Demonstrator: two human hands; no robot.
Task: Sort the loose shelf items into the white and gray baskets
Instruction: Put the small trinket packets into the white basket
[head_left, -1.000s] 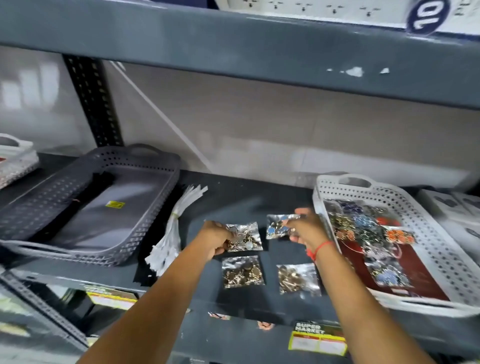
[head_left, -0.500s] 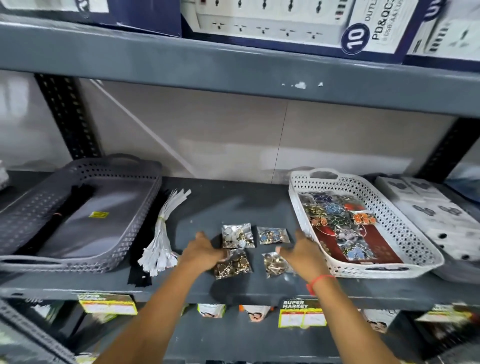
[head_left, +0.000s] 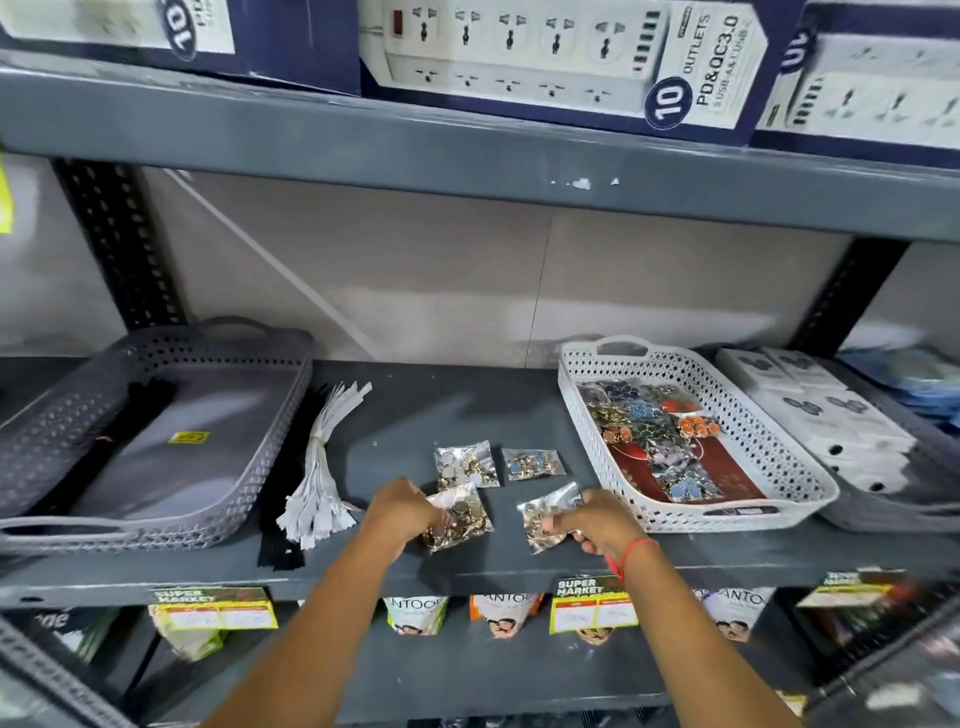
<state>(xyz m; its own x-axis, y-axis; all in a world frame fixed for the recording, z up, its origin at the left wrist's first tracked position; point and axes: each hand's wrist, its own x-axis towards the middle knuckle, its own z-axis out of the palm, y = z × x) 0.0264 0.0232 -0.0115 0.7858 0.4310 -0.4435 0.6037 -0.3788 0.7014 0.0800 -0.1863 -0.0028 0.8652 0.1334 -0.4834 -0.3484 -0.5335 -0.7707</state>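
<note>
Several clear packets of small metal charms lie on the dark shelf between two baskets. My left hand (head_left: 402, 512) grips the near-left gold charm packet (head_left: 462, 519). My right hand (head_left: 597, 522) pinches the near-right charm packet (head_left: 545, 517), lifted at one corner. Behind them lie a silver-gold packet (head_left: 465, 462) and a blue charm packet (head_left: 532, 463), untouched. The white basket (head_left: 769, 441) stands at the right with several colourful charm packets on a red card. The gray basket (head_left: 156, 441) sits at the left, holding black strips and a yellow sticker. A bundle of white tags (head_left: 322, 467) lies beside it.
A gray tray of white boxed items (head_left: 831, 415) stands right of the white basket. Boxes of power strips (head_left: 561, 57) fill the shelf above. A black bundle (head_left: 280, 519) lies under the white tags. Price labels (head_left: 592, 605) hang on the shelf's front edge.
Both hands moved from the far packets to the near ones and closed on them. The camera pulled back and tilted up, showing more of the upper shelf.
</note>
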